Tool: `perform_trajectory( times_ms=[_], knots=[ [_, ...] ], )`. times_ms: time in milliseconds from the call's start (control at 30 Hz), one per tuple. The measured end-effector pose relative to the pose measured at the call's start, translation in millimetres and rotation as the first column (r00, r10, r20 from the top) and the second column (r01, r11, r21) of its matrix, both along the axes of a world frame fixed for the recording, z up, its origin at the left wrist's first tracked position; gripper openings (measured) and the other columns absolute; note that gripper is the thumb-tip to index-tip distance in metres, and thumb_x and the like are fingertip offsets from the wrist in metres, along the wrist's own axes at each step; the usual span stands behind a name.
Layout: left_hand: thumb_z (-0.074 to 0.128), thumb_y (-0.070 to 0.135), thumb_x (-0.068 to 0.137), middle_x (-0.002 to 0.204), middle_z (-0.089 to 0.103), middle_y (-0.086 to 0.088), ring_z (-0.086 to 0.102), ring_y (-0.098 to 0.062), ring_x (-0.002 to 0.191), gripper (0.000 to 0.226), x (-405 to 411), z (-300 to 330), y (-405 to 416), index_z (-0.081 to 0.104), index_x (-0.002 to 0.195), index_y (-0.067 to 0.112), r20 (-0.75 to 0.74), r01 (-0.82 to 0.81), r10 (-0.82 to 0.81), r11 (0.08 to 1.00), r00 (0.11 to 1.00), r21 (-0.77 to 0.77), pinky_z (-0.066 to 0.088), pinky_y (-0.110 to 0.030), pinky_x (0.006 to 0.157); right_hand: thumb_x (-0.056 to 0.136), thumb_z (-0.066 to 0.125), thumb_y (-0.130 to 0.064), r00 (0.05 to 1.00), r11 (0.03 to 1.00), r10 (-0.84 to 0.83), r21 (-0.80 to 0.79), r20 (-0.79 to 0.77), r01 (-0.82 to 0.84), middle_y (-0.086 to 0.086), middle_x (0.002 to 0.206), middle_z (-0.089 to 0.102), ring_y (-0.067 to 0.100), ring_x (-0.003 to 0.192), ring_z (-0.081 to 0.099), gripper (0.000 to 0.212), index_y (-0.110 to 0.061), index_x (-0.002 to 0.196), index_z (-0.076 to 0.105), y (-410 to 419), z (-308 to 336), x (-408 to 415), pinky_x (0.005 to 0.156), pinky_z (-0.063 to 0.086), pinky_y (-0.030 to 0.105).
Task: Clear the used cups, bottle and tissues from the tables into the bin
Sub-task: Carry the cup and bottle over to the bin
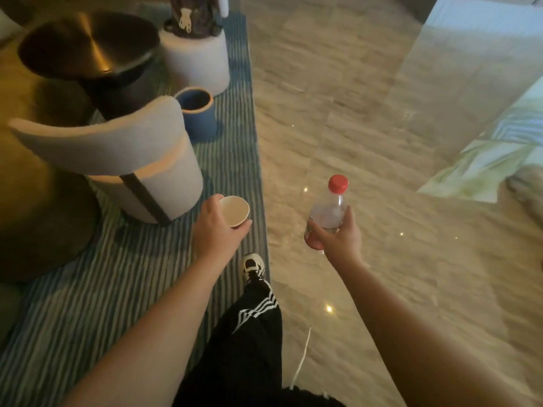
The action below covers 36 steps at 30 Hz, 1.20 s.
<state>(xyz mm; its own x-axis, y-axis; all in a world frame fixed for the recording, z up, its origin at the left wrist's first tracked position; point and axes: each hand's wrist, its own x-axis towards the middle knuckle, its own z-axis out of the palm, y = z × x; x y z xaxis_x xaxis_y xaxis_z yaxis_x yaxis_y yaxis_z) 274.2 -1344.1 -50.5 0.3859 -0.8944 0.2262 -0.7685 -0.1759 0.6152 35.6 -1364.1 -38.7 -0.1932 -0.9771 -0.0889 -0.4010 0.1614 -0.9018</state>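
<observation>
2 hands are in view, each holding 1 thing. The left hand (pixel 216 227) curls its fingers round 1 paper cup (pixel 235 210), open mouth up, over the striped rug (pixel 88 304). The right hand (pixel 338 233) grips 1 clear bottle (pixel 329 212) with 1 red cap, upright over the marble floor (pixel 382 142). At 11 o'clock from the cup stands 1 blue bin (pixel 199 116), between 2 pale upholstered seats, beside 1 round dark table (pixel 88 42).
</observation>
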Motion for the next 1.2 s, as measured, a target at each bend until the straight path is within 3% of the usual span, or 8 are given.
perform_trajectory(
  times_ms=[200,300,533,700,867,1033,1133,1200],
  knots=[
    [0.08,0.047,0.065,0.113,0.053,-0.007,0.054,-0.028,0.097,0.073,81,3,-219,0.042,0.119,0.016,0.027,-0.036,0.036,0.999,0.999,0.015,0.047,-0.045,0.075,0.068,0.078,-0.04,0.999,0.999,0.043,-0.029,-0.01,-0.044,-0.015,0.089,0.059,0.004,0.082,0.058,0.047,-0.034,0.101,0.045,-235,4,63,0.058,0.042,0.02],
    [0.079,0.047,0.067,0.113,0.052,-0.006,0.053,-0.028,0.098,0.071,109,19,-310,0.043,0.119,0.016,0.007,-0.038,0.038,0.999,0.999,0.026,0.046,-0.044,0.076,0.068,0.078,-0.042,0.998,0.997,0.061,-0.049,-0.004,-0.061,-0.018,0.09,0.059,-0.002,0.081,0.057,0.048,-0.039,0.101,0.044,-341,22,96,0.057,0.039,0.016],
    [0.081,0.041,0.066,0.11,0.053,-0.007,0.052,-0.029,0.098,0.065,144,26,-472,0.046,0.113,0.015,-0.018,-0.123,0.124,0.992,0.992,0.037,0.042,-0.04,0.074,0.067,0.079,-0.043,0.993,0.993,0.111,-0.049,0.027,-0.109,-0.015,0.097,0.059,0.002,0.087,0.058,0.054,-0.038,0.107,0.043,-536,28,153,0.062,0.044,0.018],
    [0.081,0.043,0.066,0.113,0.052,-0.008,0.052,-0.03,0.1,0.069,182,-3,-588,0.044,0.118,0.015,-0.016,-0.21,0.211,0.977,0.977,0.043,0.045,-0.046,0.077,0.067,0.08,-0.04,0.984,0.982,0.181,-0.063,0.006,-0.18,-0.019,0.09,0.057,-0.004,0.081,0.055,0.051,-0.032,0.103,0.044,-681,9,190,0.059,0.041,0.016],
    [0.081,0.046,0.064,0.109,0.052,-0.007,0.054,-0.03,0.098,0.071,210,-27,-727,0.044,0.116,0.017,0.004,-0.343,0.343,0.938,0.939,0.052,0.042,-0.042,0.074,0.068,0.08,-0.04,0.952,0.951,0.305,-0.068,0.022,-0.303,-0.02,0.094,0.058,-0.003,0.084,0.057,0.054,-0.03,0.11,0.046,-848,0,228,0.063,0.041,0.013],
    [0.083,0.047,0.059,0.109,0.052,-0.004,0.054,-0.028,0.098,0.075,240,-32,-831,0.04,0.116,0.024,-0.002,-0.498,0.5,0.863,0.866,0.084,0.042,-0.041,0.074,0.069,0.079,-0.041,0.892,0.893,0.45,-0.022,0.038,-0.45,-0.009,0.105,0.063,0.011,0.093,0.062,0.061,-0.026,0.119,0.048,-982,-5,276,0.069,0.046,0.017],
    [0.082,0.049,0.06,0.111,0.05,0.0,0.053,-0.023,0.098,0.076,262,-35,-878,0.038,0.119,0.028,-0.02,-0.585,0.591,0.802,0.806,0.117,0.041,-0.038,0.075,0.069,0.079,-0.043,0.828,0.829,0.558,0.013,0.053,-0.559,-0.018,0.1,0.06,0.005,0.091,0.06,0.055,-0.035,0.112,0.045,-1049,-11,317,0.077,0.05,0.028],
    [0.082,0.048,0.06,0.111,0.049,0.004,0.052,-0.019,0.098,0.075,275,-42,-904,0.039,0.119,0.03,-0.043,-0.645,0.654,0.752,0.755,0.135,0.04,-0.034,0.074,0.068,0.077,-0.045,0.779,0.779,0.625,0.035,0.037,-0.627,-0.021,0.095,0.058,0.0,0.087,0.059,0.051,-0.041,0.105,0.042,-1086,-17,348,0.076,0.05,0.029]
  ],
)
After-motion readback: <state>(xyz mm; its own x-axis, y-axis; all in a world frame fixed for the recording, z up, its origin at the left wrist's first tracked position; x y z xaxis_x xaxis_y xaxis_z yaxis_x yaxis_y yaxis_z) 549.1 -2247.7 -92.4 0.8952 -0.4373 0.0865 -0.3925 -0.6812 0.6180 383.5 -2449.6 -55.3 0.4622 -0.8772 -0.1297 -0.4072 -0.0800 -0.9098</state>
